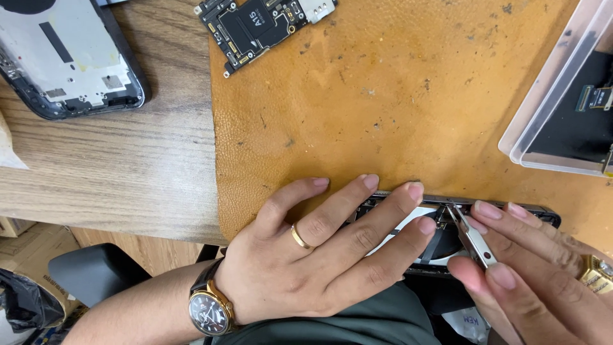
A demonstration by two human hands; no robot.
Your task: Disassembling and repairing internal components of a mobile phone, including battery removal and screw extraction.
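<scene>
Left hand (319, 249) lies flat, fingers spread, pressing on an opened phone body (440, 236) at 5 o'clock, on the near edge of a tan leather mat (383, 108). Gold ring on one finger, dark-faced wristwatch (209, 310) on a brown strap. Right hand (543, 281) at 4 o'clock pinches metal tweezers (471, 237), tips down inside the phone body near its top rail, just beside the left fingertips. Circuit board (262, 25) at 12 o'clock, straddling the mat edge. Second phone frame (67, 57), inner side up, at 10 o'clock on the wooden surface (108, 166). Clear plastic tray (549, 102) with dark parts at 3 o'clock. Black chair arm (96, 271) at 8 o'clock, below the surface.
</scene>
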